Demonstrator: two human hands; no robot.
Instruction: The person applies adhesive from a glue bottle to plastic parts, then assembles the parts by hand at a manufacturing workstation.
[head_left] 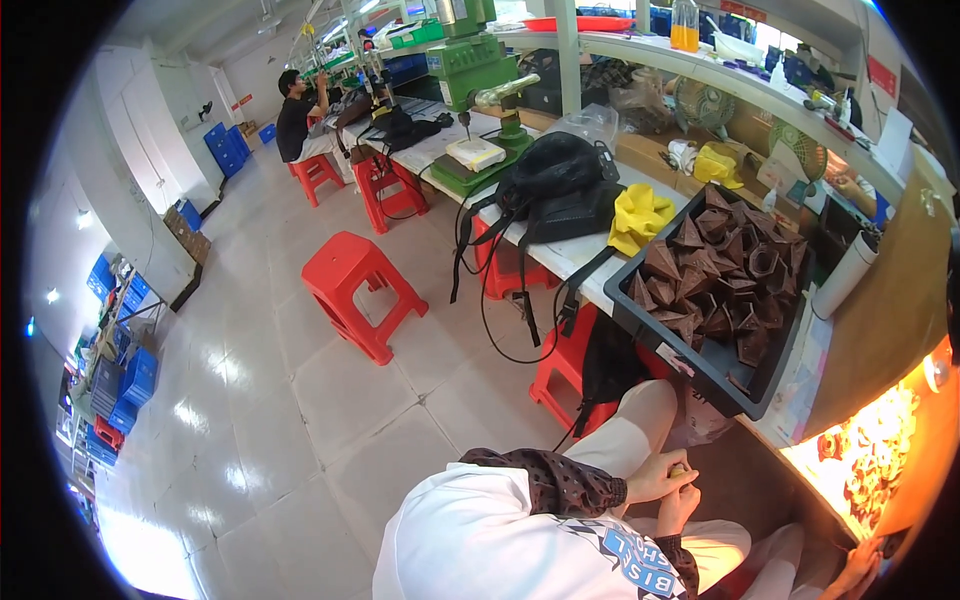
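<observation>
My left hand (655, 477) and my right hand (679, 509) are close together over my lap, fingers bent and pressed inward. A small yellowish bit (679, 470) shows between the fingers; its kind is too small to tell, and the palms are hidden. Dark dotted sleeves cover my forearms below a white top (450, 535). Beyond my hands, at the bench edge, sits a black plastic crate (690, 372) heaped with dark brown, pointed, folded-looking pieces (715, 265). A crumpled yellow cloth or glove (640, 218) lies beside the crate's left corner.
Right, a brightly lit box (870, 460) with small pieces stands under a brown board (885, 310); another person's hand (857, 570) is beside it. A black backpack (565, 185) and green drill press (475, 75) occupy the bench. Red stools (355, 285) stand on the floor.
</observation>
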